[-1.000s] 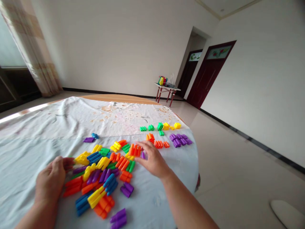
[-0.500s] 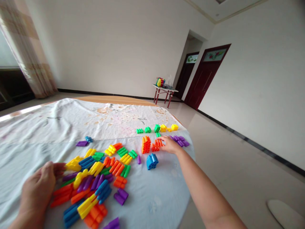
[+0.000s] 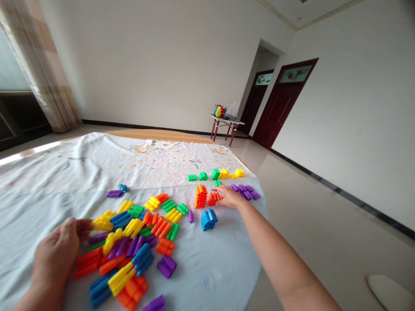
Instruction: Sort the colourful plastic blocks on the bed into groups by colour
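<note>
A mixed pile of coloured plastic blocks [image 3: 129,242] lies on a pale cloth [image 3: 97,172] before me. My left hand [image 3: 58,255] rests at the pile's left edge, fingers curled against a yellow block [image 3: 102,221]. My right hand [image 3: 229,196] reaches far across to a small group of orange blocks [image 3: 214,198], fingers lying over them; whether it grips one is hidden. An upright orange stack [image 3: 200,195] and a blue stack [image 3: 208,219] stand just left of that hand. Purple blocks [image 3: 245,191] sit to its right.
Green blocks [image 3: 202,176] and yellow blocks [image 3: 231,173] form a row behind the right hand near the cloth's far right edge. A small red-legged table [image 3: 226,125] stands by dark doors [image 3: 283,101]. Tiled floor runs along the right.
My right arm stretched from the pile out to the orange group at the far right. An orange stack and a blue stack now stand there. The left hand stayed put.
</note>
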Demonstrator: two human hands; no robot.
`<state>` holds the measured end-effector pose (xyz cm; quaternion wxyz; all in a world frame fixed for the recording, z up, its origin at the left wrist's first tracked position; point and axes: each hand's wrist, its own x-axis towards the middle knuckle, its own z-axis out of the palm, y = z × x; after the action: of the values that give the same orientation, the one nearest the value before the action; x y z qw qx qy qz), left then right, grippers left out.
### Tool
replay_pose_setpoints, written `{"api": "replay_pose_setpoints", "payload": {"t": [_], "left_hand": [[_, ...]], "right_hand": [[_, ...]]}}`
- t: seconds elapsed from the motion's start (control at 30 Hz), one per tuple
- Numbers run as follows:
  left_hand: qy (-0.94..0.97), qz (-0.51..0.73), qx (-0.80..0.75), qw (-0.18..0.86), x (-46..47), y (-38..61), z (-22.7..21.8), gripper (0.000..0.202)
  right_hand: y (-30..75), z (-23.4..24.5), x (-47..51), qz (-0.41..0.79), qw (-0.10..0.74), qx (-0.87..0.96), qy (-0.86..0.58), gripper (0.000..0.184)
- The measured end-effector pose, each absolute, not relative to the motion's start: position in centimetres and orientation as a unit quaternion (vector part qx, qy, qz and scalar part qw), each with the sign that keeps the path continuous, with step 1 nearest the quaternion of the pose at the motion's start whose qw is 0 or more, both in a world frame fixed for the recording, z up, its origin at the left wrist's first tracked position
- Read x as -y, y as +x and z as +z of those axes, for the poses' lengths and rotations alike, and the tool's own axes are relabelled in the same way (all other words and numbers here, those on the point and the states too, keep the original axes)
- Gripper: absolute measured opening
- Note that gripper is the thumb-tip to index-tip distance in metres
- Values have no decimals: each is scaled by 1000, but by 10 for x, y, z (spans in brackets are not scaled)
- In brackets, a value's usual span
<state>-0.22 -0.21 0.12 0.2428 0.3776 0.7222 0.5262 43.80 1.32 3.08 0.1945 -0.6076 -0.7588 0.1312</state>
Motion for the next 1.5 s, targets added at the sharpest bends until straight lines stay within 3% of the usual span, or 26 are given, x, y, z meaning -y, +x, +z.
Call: {"api": "replay_pose_setpoints", "payload": {"t": [0.23, 0.43, 0.5, 0.73, 0.9, 1.13, 1.5], "left_hand": [[397, 550, -684, 267, -11, -20, -28, 36], [410, 555, -670, 272, -10, -19, -29, 39], [413, 557, -667, 271, -9, -19, -27, 39], [419, 567, -652, 280, -6, -18, -28, 38], [416, 575, -645, 283, -4, -16, -26, 39], [406, 578, -646, 289, -5, -15, -24, 38], [405, 565, -661, 282, -4, -16, -24, 39]], "right_hand": [[432, 44, -3, 119, 199, 766, -600, 52], [393, 70, 30, 41, 399, 738, -543, 31], [362, 73, 46, 57, 431, 742, -510, 27], [267, 49, 72, 188, 344, 851, -349, 27], [254, 34, 73, 212, 290, 881, -310, 43], [252, 22, 73, 161, 238, 898, -333, 52], [260, 13, 72, 92, 261, 839, -469, 50]]}}
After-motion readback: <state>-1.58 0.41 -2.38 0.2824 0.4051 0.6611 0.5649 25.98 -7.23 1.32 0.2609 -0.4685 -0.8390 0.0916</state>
